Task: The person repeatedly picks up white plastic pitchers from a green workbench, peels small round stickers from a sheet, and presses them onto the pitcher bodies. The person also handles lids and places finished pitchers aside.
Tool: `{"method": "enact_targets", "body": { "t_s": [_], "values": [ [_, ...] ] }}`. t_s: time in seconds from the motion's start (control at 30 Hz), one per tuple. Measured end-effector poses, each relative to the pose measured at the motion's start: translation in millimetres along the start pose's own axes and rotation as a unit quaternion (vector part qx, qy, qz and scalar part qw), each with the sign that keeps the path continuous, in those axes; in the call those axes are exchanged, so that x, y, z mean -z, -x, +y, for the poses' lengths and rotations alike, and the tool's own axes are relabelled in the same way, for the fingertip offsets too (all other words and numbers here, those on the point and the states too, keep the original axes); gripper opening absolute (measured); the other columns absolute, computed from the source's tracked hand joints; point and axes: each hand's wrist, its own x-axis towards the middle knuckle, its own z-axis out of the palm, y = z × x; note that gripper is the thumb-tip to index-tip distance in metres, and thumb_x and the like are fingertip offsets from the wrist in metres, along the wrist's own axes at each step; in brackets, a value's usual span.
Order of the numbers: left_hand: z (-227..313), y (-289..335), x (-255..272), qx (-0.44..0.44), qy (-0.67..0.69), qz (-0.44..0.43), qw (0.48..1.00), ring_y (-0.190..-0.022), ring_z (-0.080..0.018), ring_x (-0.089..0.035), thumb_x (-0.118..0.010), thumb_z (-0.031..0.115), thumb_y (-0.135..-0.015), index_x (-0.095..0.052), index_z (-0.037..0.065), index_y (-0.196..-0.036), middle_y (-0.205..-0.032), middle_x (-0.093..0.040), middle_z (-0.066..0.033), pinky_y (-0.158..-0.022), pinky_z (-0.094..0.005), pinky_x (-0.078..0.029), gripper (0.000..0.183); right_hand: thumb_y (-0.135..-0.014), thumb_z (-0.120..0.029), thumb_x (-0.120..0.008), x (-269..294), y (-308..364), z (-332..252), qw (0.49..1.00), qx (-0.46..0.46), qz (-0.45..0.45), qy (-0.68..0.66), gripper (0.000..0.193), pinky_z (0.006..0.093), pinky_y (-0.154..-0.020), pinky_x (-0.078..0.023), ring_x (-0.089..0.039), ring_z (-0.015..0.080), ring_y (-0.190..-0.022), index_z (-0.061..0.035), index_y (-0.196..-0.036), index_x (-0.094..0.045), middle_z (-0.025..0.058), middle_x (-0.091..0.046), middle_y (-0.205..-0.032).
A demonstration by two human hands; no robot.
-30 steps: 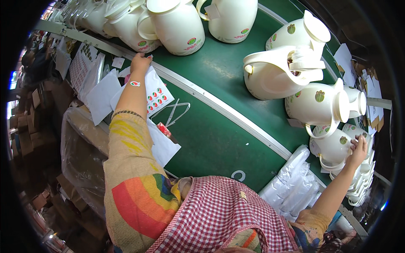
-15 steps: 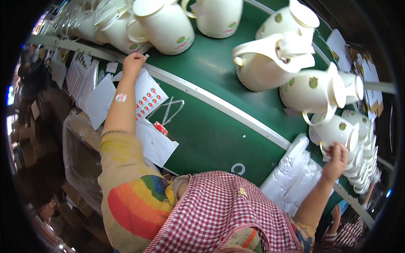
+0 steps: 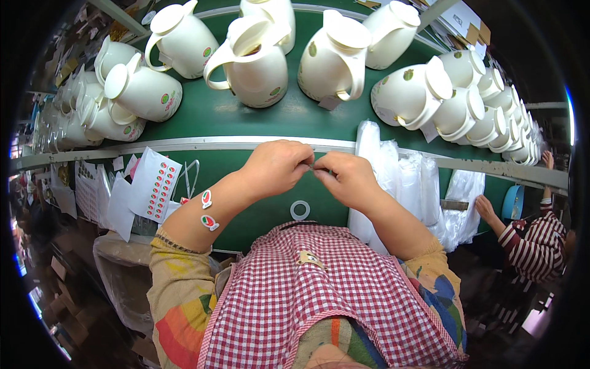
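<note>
My left hand (image 3: pixel 279 165) and my right hand (image 3: pixel 349 178) meet above the green table, in front of the white metal rail (image 3: pixel 209 142). Thumbs and forefingers are pinched at each hand, tips almost touching. Whatever is between them is too small or hidden to name. Two red-and-green stickers (image 3: pixel 209 222) cling to my left forearm. Beyond the rail stands a cream jug (image 3: pixel 258 80) with its top uncovered, beside a lidded jug (image 3: pixel 329 67) with a paper tag. A white ring (image 3: pixel 300 210) lies on the table just below my hands.
Rows of cream jugs (image 3: pixel 144 92) fill the left and the right (image 3: pixel 409 92). Clear plastic bags (image 3: pixel 369 144) lie beside my right forearm. A sheet of round stickers (image 3: pixel 161 187) leans near my left elbow. At the right, a co-worker in a striped sleeve (image 3: pixel 522 246) touches more bags.
My hands have come from the jugs at far left and right to meet in the middle. The view has swung round. Two stickers now show on my left forearm, where one showed before.
</note>
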Motion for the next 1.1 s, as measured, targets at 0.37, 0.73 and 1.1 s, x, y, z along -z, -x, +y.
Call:
{"method": "enact_targets", "body": {
  "t_s": [0.37, 0.73, 1.1],
  "values": [
    [-20, -108, -51, 0.170, 0.298, 0.225, 0.912, -0.082, -0.0136, -0.056, -0.061, 0.023, -0.086, -0.056, 0.001, -0.109, -0.094, -0.060, -0.0073, -0.075, -0.0309, -0.047, 0.032, -0.081, -0.009, -0.061, 27, 52, 62, 0.954, -0.137, 0.184, -0.191, 0.007, 0.0282, -0.060, -0.047, -0.059, 0.0179, -0.064, -0.0035, -0.086, -0.063, 0.0083, -0.062, -0.078],
    [-41, -166, -91, 0.054, 0.467, 0.221, 0.854, -0.078, -0.0118, -0.057, -0.048, 0.015, -0.095, -0.053, 0.004, -0.097, -0.081, -0.059, -0.0029, -0.076, -0.0263, -0.045, 0.012, -0.085, -0.007, -0.060, 24, 86, 108, 0.877, -0.188, 0.193, -0.399, 0.007, 0.0199, -0.060, -0.042, -0.051, 0.0039, -0.066, -0.0005, -0.088, -0.060, -0.0009, -0.057, -0.075],
    [26, -72, -66, 0.088, 0.598, 0.163, 0.780, -0.076, -0.0189, -0.057, -0.045, 0.018, -0.097, -0.051, 0.004, -0.100, -0.080, -0.054, -0.0061, -0.079, -0.0355, -0.050, 0.016, -0.082, -0.008, -0.058, -35, 83, 91, 0.932, -0.061, 0.156, -0.321, 0.007, 0.0318, -0.076, -0.046, -0.056, 0.0232, -0.094, -0.0038, -0.088, -0.060, 0.0130, -0.057, -0.116]
  ]
}}
